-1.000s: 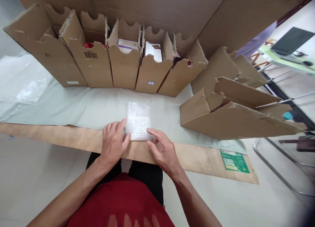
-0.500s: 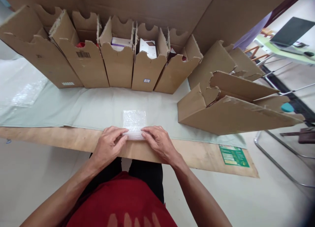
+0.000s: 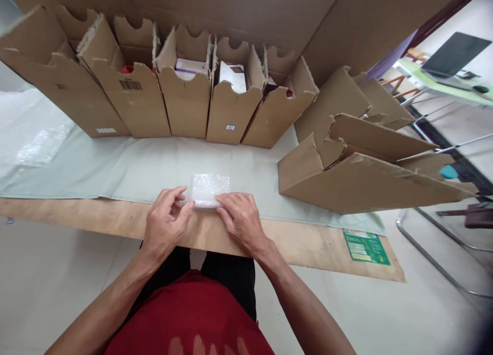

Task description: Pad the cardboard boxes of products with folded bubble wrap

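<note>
Head view: folded bubble wrap [image 3: 210, 186] lies flat on the grey-green cloth [image 3: 134, 165], by the near edge of the surface [image 3: 308, 244], approx ctr. Left hand [image 3: 166, 222] is at its near-left corner, fingers [image 3: 184, 211] curled & pinched on that corner w/ thumb on top. Right hand [image 3: 239, 220] lies over the near-right edge, its fingers [image 3: 225, 203] straight, side by side, pressing flat on the wrap, not gripping. Far side: row of upright cardboard boxes [image 3: 185, 100], some w/ white cartons inside. Right: tipped cardboard box [image 3: 346, 183], well apart from the wrap. Green label [image 3: 365, 247] on the surface, near right. Second bubble sheet [image 3: 38, 144] far left.
</note>
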`<control>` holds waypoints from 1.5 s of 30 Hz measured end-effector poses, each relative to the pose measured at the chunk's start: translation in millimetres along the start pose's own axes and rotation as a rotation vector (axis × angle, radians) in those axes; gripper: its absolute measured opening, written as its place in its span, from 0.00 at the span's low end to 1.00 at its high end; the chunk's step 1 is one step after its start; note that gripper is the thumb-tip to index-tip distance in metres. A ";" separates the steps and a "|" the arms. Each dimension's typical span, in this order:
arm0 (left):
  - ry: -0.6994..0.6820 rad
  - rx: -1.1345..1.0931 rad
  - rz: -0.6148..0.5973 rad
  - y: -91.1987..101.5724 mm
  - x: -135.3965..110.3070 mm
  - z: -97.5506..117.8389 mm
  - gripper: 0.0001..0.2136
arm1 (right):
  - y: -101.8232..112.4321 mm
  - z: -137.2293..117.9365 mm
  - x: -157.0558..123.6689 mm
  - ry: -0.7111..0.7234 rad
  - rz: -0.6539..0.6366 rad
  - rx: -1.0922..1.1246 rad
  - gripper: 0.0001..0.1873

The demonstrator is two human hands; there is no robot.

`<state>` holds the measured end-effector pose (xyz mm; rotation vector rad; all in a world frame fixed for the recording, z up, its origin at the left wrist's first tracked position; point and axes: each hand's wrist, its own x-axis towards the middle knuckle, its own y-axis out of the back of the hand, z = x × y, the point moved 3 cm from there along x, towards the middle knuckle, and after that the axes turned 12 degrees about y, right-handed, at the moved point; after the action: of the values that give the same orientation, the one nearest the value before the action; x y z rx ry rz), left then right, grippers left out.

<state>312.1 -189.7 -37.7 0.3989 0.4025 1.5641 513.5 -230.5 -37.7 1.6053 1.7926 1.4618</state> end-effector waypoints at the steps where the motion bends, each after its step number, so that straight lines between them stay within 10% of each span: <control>1: 0.085 -0.103 -0.024 3.3 -5.6 -1.8 0.18 | 2.1 0.5 0.6 -0.056 0.040 0.056 0.13; 6: 0.470 -0.643 -0.426 -7.7 -33.1 -6.0 0.29 | 4.9 -15.9 -6.1 -0.273 0.141 0.463 0.11; 13: 0.443 -0.647 -0.530 -13.7 -35.5 5.1 0.28 | 26.1 -22.2 -19.7 -0.285 0.195 0.498 0.15; 18: 0.263 -0.396 -0.658 -14.7 -50.2 16.3 0.29 | 54.4 -20.9 -22.3 -0.242 0.018 0.676 0.30; 27: -0.369 0.019 -0.618 -38.9 -47.4 63.5 0.29 | 124.9 -25.7 -43.3 -0.167 -0.242 0.144 0.04; 32: -0.771 0.065 -0.364 -50.9 -12.5 141.6 0.23 | 225.7 -9.3 -67.0 -0.182 0.233 0.138 0.05; 35: -0.989 0.058 -0.264 -81.0 4.9 187.6 0.21 | 279.6 13.3 -73.9 -0.194 0.714 0.056 0.06; 38: -1.076 0.064 -0.275 -118.9 15.3 216.1 0.22 | 304.0 43.5 -67.1 -0.178 0.880 -0.084 0.09; 45: -1.062 -0.025 -0.324 -152.9 11.0 205.0 0.10 | 300.2 101.2 -33.4 -0.160 0.343 -0.322 0.05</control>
<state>545.2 -172.3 66.9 1.0089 -0.3658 0.8668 765.3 -260.5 155.2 1.8533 1.1649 1.6124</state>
